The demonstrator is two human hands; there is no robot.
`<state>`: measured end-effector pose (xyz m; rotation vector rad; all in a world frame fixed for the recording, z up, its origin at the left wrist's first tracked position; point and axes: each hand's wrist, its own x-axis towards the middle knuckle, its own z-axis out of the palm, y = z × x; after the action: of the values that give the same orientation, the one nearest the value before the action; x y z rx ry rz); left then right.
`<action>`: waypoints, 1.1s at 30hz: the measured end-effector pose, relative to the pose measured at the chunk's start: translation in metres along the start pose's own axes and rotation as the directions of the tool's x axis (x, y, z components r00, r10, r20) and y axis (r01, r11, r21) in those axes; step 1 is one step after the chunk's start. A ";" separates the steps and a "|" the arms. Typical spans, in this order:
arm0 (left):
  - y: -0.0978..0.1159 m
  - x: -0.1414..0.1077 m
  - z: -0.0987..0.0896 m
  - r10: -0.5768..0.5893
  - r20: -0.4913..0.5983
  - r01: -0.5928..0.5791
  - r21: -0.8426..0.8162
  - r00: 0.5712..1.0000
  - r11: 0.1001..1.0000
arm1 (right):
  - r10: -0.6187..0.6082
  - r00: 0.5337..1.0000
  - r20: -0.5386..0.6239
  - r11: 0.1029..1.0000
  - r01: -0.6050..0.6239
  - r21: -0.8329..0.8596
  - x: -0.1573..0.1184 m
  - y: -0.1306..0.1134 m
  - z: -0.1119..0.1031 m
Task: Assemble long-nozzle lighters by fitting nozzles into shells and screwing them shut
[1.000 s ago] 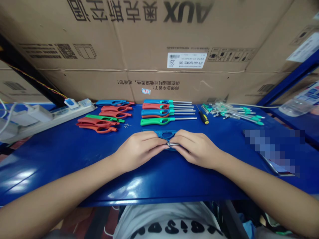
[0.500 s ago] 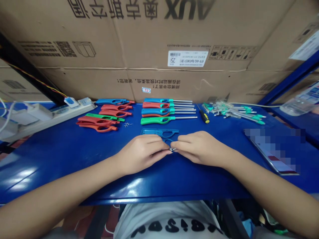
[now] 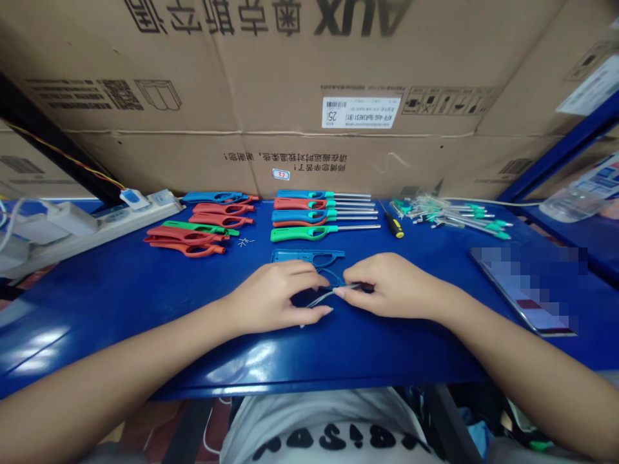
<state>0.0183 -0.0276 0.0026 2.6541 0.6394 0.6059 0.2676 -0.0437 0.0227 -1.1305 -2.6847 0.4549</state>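
Note:
My right hand point(image 3: 389, 283) pinches thin pale wires point(image 3: 320, 298) between thumb and fingertips; whatever they join to is too small to make out. My left hand point(image 3: 278, 294) faces it with thumb and fingers apart, and the wires run through the gap between them. Just beyond both hands lies a blue lighter shell half point(image 3: 307, 257), with a trigger opening at its right end. A second blue shell piece point(image 3: 330, 277) shows only in part between the hands, its rest covered by my fingers.
Assembled lighters point(image 3: 300, 233) lie stacked behind the hands, with coloured lighter shells point(image 3: 188, 249) and small screws point(image 3: 246, 242) to their left. Rightward are a screwdriver point(image 3: 395, 225), a pile of metal lighter tubes point(image 3: 449, 216) and a phone point(image 3: 532, 290). A power strip point(image 3: 111, 229) stands at left.
My left fingers have opened and drawn apart from a small pinched metallic part. The thin wires now show stretched between the hands, held by the right.

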 end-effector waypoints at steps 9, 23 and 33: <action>-0.012 0.008 -0.005 -0.372 0.090 0.370 -0.460 0.924 0.807 | 0.083 0.951 -0.298 0.996 -0.087 0.003 -0.005 0.019 -0.016; -0.020 0.009 -0.007 -0.527 0.084 0.483 -0.540 0.846 0.689 | 0.029 0.995 -0.092 0.991 -0.040 -0.126 -0.006 0.024 -0.015; -0.029 0.005 -0.010 -0.437 0.018 0.423 -0.293 0.899 0.857 | -0.015 0.989 0.148 0.997 0.004 0.073 -0.007 0.028 -0.012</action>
<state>0.0075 0.0019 0.0007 2.1299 1.0357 0.5801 0.2944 -0.0282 0.0238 -1.1035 -2.7723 0.6537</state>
